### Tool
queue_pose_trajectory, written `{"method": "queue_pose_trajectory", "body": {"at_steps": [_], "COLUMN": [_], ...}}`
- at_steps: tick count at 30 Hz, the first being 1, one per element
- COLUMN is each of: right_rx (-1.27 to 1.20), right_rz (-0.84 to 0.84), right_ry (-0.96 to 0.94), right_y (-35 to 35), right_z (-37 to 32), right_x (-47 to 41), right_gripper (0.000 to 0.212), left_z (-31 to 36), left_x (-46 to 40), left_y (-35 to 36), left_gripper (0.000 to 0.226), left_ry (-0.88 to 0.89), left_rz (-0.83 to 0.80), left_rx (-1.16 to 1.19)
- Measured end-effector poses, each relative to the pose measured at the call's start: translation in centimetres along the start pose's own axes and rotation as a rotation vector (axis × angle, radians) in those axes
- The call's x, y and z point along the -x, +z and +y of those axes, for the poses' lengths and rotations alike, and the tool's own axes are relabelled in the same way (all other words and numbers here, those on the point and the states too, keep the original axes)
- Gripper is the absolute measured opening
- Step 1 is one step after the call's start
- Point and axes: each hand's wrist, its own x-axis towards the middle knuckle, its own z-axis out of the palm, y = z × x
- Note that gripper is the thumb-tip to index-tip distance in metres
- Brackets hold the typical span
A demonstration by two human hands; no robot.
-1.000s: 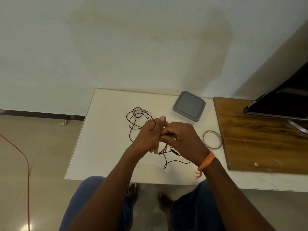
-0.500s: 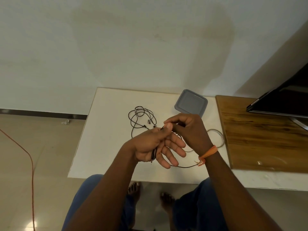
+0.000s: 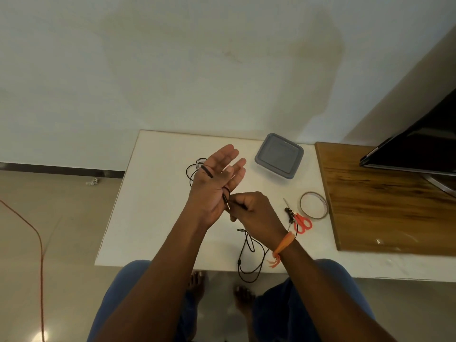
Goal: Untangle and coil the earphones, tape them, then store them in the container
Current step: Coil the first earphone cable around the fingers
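The left hand (image 3: pixel 214 180) is raised palm-up with fingers straight, the thin black earphone cable (image 3: pixel 243 253) crossing its palm and its metal plug lying near the thumb base. The right hand (image 3: pixel 251 211) pinches the cable just beside that plug. Slack drapes over the white surface (image 3: pixel 158 206) edge; the earbuds seem to lie behind the left hand. The grey lidded square container (image 3: pixel 279 155) sits beyond, red-handled scissors (image 3: pixel 299 219) and a clear tape roll (image 3: pixel 313 205) to the right

No writing, label, brand or number can be read anywhere: the container lid (image 3: pixel 279 155), tape roll (image 3: pixel 313 205) and scissors (image 3: pixel 301 221) all show plain surfaces.
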Motion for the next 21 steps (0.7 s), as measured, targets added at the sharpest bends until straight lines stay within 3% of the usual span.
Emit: {"method": "queue_pose_trajectory", "body": {"at_steps": [5, 12, 15, 17, 19, 21], "right_rx": [0.210, 0.534, 0.621, 0.540, 0.284, -0.011], "right_rz": [-0.114, -0.067, -0.074, -0.072, -0.009, 0.117], "right_ry": [-0.079, -0.132, -0.161, -0.127, -0.065, -0.003], "right_y": [-0.8, -3.6, -4.2, -4.6, -4.9, -5.1], "right_z": [-0.4, -0.8, -0.8, -0.8, -0.9, -0.8], "right_x": [0.1, -0.1, -0.4, -0.5, -0.4, -0.1], "right_gripper": [0.023, 0.022, 0.021, 0.015, 0.005, 0.015], "left_z": [-0.5, -1.0, -0.9, -0.7, -0.3, 0.3], "left_x": [0.3, 0.6, 1.0, 1.2, 1.3, 1.3], "left_y": [0.3, -0.8, -0.4, -0.3, -0.5, -0.8], "left_gripper": [0.045, 0.023, 0.035, 0.047, 0.054, 0.056], "left_ry": [0.063, -0.034, -0.064, -0.092, -0.142, -0.185], "left_rz": [0.104, -0.029, -0.078, -0.091, -0.111, -0.144], "left_rx": [-0.532, -1.078, -1.322, -1.261, -1.211, -1.177]}}
